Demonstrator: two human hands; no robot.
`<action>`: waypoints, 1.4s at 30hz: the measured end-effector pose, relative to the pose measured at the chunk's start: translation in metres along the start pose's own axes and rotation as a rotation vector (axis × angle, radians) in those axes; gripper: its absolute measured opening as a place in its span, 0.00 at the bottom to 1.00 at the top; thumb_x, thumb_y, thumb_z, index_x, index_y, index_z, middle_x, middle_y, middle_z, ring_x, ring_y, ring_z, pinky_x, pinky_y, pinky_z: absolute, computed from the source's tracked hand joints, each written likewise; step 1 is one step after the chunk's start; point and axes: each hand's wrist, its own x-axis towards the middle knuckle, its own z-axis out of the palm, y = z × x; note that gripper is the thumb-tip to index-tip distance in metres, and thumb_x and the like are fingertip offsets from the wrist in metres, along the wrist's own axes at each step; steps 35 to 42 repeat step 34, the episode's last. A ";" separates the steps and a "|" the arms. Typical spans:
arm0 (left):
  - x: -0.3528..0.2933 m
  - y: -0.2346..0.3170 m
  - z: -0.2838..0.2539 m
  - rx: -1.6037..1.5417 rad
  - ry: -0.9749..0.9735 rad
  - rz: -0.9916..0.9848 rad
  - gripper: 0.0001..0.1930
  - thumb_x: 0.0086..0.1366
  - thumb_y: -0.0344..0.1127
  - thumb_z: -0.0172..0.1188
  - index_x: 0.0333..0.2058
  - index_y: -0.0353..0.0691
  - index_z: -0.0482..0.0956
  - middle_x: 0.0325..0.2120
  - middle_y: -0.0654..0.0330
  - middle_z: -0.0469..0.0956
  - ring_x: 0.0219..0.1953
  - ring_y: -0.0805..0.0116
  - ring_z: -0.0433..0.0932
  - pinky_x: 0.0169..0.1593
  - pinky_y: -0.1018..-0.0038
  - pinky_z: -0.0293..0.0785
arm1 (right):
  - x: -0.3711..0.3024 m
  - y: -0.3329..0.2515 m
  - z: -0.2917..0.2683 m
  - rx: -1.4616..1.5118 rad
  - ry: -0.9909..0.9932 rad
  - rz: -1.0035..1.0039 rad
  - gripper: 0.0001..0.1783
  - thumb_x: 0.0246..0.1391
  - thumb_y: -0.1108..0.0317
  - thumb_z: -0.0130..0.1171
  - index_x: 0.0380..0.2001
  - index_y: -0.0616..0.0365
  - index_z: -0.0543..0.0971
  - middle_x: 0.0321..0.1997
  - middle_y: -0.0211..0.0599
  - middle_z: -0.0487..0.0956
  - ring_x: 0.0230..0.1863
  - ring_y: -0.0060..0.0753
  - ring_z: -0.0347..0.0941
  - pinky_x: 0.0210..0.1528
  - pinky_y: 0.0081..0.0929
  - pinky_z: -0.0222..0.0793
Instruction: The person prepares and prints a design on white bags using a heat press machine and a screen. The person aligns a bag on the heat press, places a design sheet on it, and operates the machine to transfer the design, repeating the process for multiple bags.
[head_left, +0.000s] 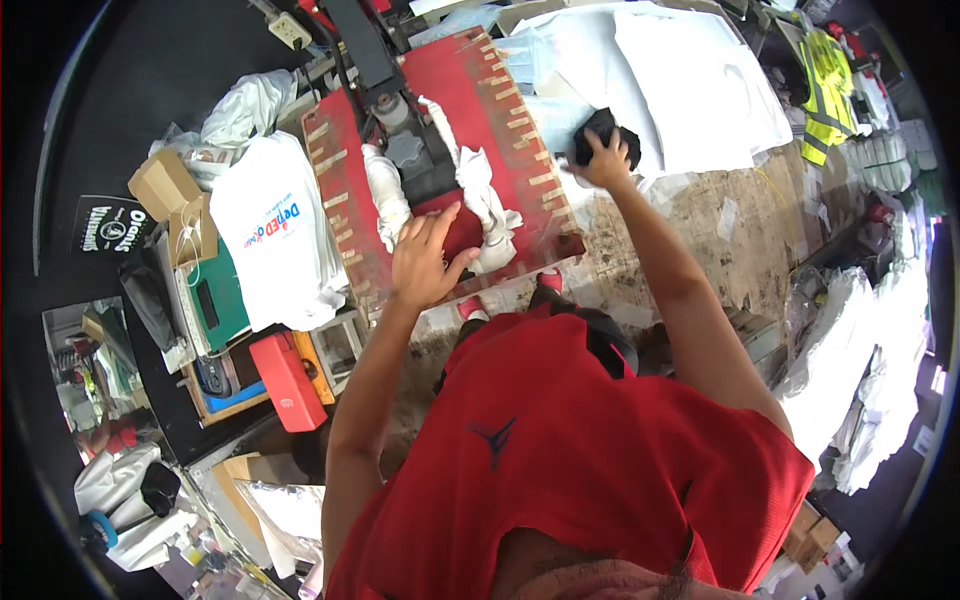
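My left hand [428, 262] is open, its fingers stretched out over the near end of a bar wrapped in white cloth [384, 196] and the red board below. Beside it, a second bar wrapped in white cloth [478, 190] has loose folds at its near end. Both wrapped bars flank the dark metal body of a press-like machine [400, 115]. Out to the right, my right hand [605, 165] grips a crumpled black cloth [592, 132] from above. That cloth lies on the near left part of some white sheets; its underside is hidden.
The red board [448, 75] has tan tape strips along its edges. White sheets [690, 85] cover the far right of a worn wooden surface [690, 235]. On the left are a white printed bag [275, 225], a cardboard box [165, 190] and a red box [288, 382]. A yellow vest [828, 95] hangs far right.
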 end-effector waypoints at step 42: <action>0.018 0.095 -0.043 -1.233 0.032 -0.416 0.26 0.67 0.31 0.66 0.61 0.33 0.70 0.52 0.58 0.77 0.52 0.72 0.77 0.56 0.75 0.75 | -0.193 -0.141 -0.118 1.862 -0.350 -0.094 0.24 0.68 0.60 0.51 0.60 0.63 0.72 0.57 0.41 0.79 0.55 0.34 0.78 0.60 0.33 0.74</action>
